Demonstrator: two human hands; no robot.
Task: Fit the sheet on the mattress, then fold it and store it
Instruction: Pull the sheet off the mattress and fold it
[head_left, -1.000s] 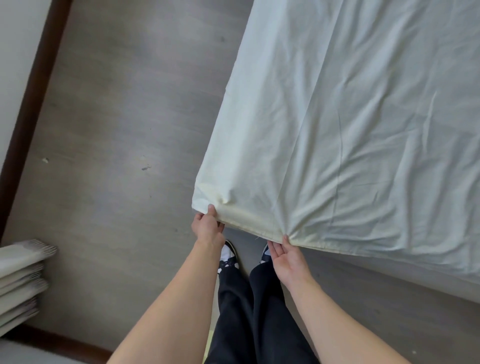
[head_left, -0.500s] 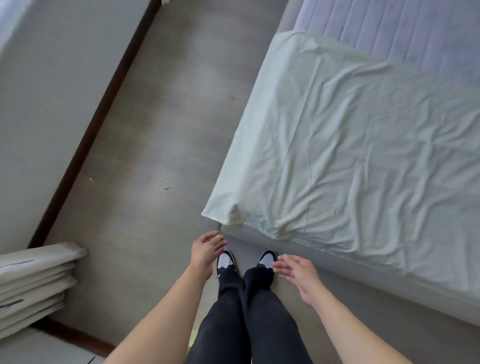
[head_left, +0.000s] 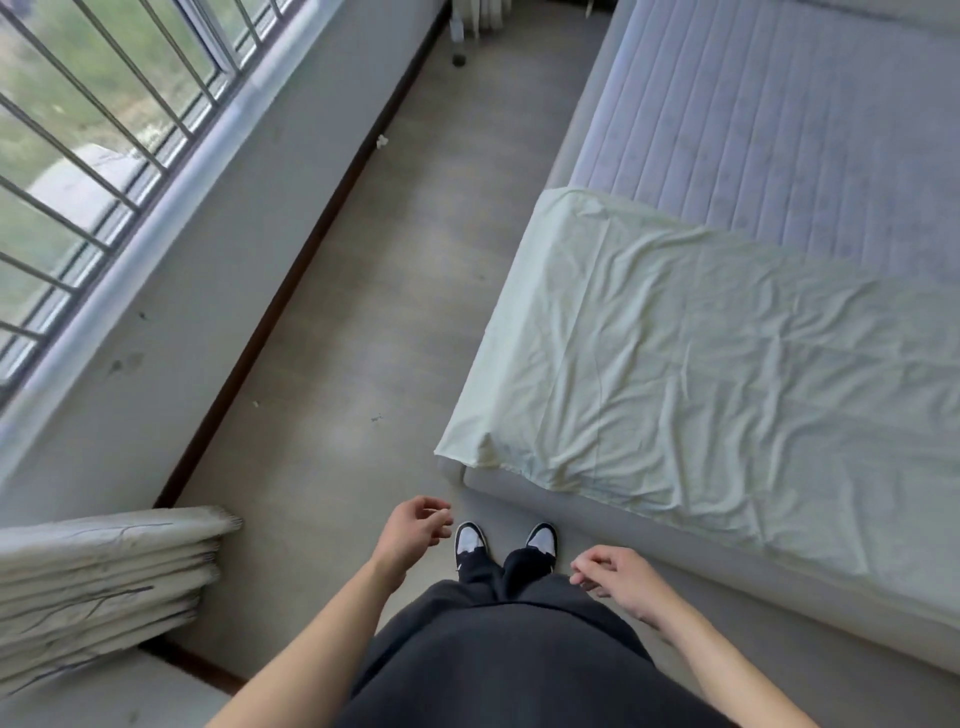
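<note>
The pale, yellowish-white sheet (head_left: 701, 374) lies spread over the near part of the mattress (head_left: 753, 135), wrinkled all over with creases running across its top. Its near-left corner (head_left: 467, 447) drapes down over the corner of the bed, and the left edge hangs along the mattress side. The far edge of the sheet stops partway up, so the quilted, striped top of the mattress beyond it is bare. Below the near hem you can see the grey side of the bed base (head_left: 675, 545).

Your left hand (head_left: 413, 530) hangs in front of you, short of the bed corner, fingers loosely curled with nothing in them. Your right hand (head_left: 618, 577) hovers just before the bed base, fingers also loosely bent and holding nothing. Neither hand touches the sheet.

Your black-and-white sneakers (head_left: 470, 540) stand on the grey floor (head_left: 363, 312) close to the bed corner, below dark trousers. To your left a stack of folded, fringed pale mats or boards (head_left: 104, 582) rests against the wall. A barred window (head_left: 93, 130) runs along that wall above a dark skirting board (head_left: 291, 291). A caster-footed stand (head_left: 457, 36) sits at the far end of the floor strip, and small bits of litter dot the floor between wall and bed.
</note>
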